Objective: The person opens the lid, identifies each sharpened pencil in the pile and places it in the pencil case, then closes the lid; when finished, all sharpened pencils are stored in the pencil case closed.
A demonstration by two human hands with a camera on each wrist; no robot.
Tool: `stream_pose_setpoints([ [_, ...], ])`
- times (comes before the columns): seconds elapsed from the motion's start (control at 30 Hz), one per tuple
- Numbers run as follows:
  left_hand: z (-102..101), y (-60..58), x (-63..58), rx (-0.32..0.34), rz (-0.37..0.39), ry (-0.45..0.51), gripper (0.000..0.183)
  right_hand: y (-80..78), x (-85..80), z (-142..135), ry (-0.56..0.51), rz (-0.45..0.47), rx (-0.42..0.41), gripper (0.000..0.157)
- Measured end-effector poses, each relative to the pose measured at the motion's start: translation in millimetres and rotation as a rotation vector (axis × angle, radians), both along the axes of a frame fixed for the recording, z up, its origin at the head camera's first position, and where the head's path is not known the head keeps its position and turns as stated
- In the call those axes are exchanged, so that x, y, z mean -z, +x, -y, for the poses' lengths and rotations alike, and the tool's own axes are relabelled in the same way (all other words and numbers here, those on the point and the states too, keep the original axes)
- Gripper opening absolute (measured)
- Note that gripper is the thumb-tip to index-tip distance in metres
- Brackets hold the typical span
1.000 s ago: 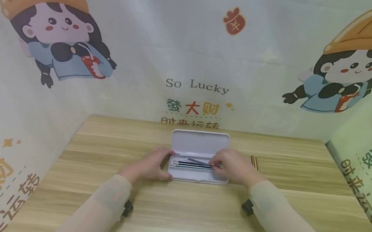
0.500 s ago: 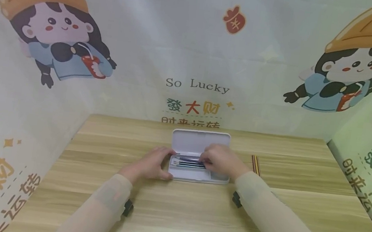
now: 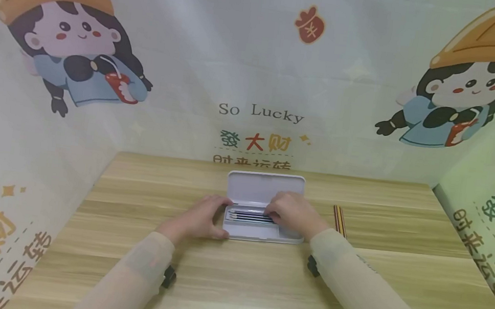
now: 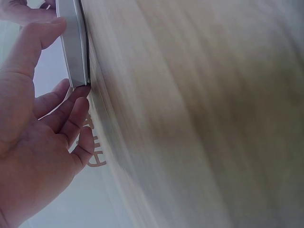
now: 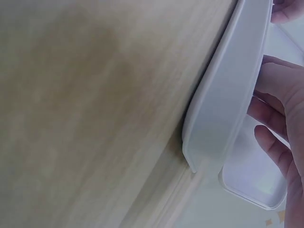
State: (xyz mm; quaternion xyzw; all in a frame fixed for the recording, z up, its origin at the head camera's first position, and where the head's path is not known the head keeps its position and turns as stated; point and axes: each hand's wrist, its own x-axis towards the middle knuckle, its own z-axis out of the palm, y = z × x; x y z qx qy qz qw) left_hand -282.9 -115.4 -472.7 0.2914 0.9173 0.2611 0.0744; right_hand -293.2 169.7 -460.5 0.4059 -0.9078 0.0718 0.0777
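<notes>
A white pencil case [image 3: 252, 232] lies on the table with its lid [image 3: 265, 188] raised at the back. Several dark pencils [image 3: 250, 218] lie side by side in its rear part, points to the left. My left hand [image 3: 200, 215] grips the case's left end; in the left wrist view the thumb presses the front wall [image 4: 73, 52] and the fingers reach round the end. Over the right part of the case, my right hand [image 3: 295, 213] has curled fingers at the rearmost pencil and seems to pinch it. The case wall [image 5: 228, 95] hides those fingertips in the right wrist view.
Striped red, yellow and black pencils [image 3: 340, 220] lie on the wooden table [image 3: 240, 287] right of the case. A small greyish thing with dark marks [image 3: 367, 263] shows beside the right sleeve, mostly covered. Printed cloth [image 3: 193, 65] surrounds the table's back and sides.
My right hand has moved left over the case, and the slanted pencil in it now lies level along the others. The left hand stays at the case's left end.
</notes>
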Motion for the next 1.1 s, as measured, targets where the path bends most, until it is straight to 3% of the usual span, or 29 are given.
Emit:
stream_pose_setpoints([
  [0.2,0.7,-1.8,1.8,0.002,-0.004,-0.008,0.082,3.4,1.2,-4.3,-0.053,-0.016,0.009,0.017],
  [0.4,0.5,-1.6,3.5,-0.002,0.005,-0.016,0.082,6.4,-2.9,-15.4,-0.142,-0.042,0.076,0.021],
  [0.77,1.0,-2.5,1.8,-0.006,-0.008,-0.023,0.082,-6.6,-29.1,-43.7,-0.343,-0.011,0.354,0.034],
  [1.1,0.7,-2.8,1.3,-0.004,-0.003,-0.02,0.083,-12.7,-29.9,-57.9,-0.308,0.028,0.415,0.04],
])
